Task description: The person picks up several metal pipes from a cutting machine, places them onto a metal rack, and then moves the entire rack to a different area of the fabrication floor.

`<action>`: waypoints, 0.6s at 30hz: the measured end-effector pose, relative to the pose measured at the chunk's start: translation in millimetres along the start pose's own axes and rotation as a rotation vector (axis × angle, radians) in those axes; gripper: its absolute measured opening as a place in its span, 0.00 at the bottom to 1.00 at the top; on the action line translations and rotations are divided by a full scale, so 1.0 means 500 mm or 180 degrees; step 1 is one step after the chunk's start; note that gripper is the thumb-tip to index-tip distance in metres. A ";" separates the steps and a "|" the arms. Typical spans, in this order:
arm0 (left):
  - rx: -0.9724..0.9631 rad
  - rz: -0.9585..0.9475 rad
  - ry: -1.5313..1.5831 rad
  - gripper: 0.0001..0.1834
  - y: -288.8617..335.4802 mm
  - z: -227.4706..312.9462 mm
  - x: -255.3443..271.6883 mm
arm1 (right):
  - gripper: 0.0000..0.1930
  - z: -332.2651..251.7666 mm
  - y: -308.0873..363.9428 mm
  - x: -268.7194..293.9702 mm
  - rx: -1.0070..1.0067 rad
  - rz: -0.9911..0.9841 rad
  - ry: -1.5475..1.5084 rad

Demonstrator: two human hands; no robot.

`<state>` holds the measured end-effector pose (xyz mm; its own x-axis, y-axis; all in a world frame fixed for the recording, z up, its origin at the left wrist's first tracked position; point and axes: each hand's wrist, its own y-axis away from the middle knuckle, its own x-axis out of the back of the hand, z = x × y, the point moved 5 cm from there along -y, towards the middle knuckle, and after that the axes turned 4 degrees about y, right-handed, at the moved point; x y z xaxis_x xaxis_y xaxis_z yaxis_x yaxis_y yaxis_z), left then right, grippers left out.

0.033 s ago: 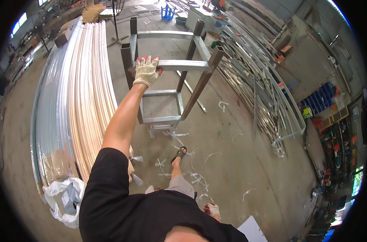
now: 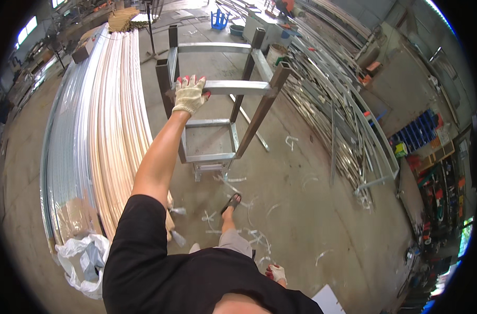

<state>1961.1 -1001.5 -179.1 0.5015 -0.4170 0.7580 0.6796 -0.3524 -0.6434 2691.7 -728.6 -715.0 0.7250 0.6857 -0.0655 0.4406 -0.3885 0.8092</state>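
Observation:
A standing metal frame (image 2: 237, 87) rises in front of me, with brown square-tube legs and silver crossbars at two levels. My left hand (image 2: 190, 94), in a cream work glove with red fingertips, is closed over the near upper crossbar by its left leg. The arm is stretched out straight. My right hand (image 2: 276, 273), gloved the same way, hangs low beside my body, apart from the frame. Its fingers are curled, and nothing shows in them.
Long wrapped tubes (image 2: 115, 120) lie along the left, with a white plastic bag (image 2: 84, 261) at their near end. A heap of metal profiles (image 2: 327, 115) stretches along the right. Strap scraps (image 2: 257, 236) litter the floor near my sandalled foot (image 2: 231, 203). A blue stool (image 2: 219, 19) stands behind.

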 end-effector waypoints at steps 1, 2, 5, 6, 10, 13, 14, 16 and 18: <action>0.0046 -0.0148 -0.0012 0.39 -0.022 -0.022 -0.020 | 0.09 -0.058 -0.008 -0.047 -0.0004 0.0184 0.0544; 0.0077 -0.0261 0.0068 0.39 -0.059 -0.023 -0.041 | 0.09 -0.136 -0.013 -0.060 0.0052 0.0451 0.1064; 0.0115 -0.0492 0.0126 0.39 -0.151 -0.053 -0.095 | 0.09 -0.270 -0.129 -0.110 0.0142 -0.0294 0.1368; 0.0124 -0.0554 0.0173 0.39 -0.186 -0.070 -0.103 | 0.10 -0.356 -0.148 -0.161 0.0231 -0.0437 0.2034; 0.0266 -0.0540 0.0167 0.38 -0.353 -0.127 -0.167 | 0.13 -0.681 -0.282 -0.300 0.0462 -0.0240 0.1931; 0.0354 -0.0528 0.0041 0.37 -0.454 -0.161 -0.201 | 0.15 -0.942 -0.308 -0.446 0.1206 -0.0235 0.1740; 0.0312 -0.0453 0.0069 0.36 -0.490 -0.174 -0.216 | 0.15 -1.013 -0.313 -0.479 0.1321 -0.0199 0.1670; 0.0272 -0.0280 -0.0011 0.34 -0.565 -0.202 -0.248 | 0.16 -1.151 -0.327 -0.549 0.1432 -0.0222 0.1751; 0.0202 -0.0026 -0.0049 0.33 -0.651 -0.215 -0.271 | 0.17 -1.231 -0.370 -0.579 0.1296 0.0007 0.1894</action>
<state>1614.3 -920.2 -83.8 0.5037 -0.4012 0.7651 0.7160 -0.3016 -0.6296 2074.6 -476.3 -486.2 0.3659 0.8586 0.3590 0.6860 -0.5095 0.5195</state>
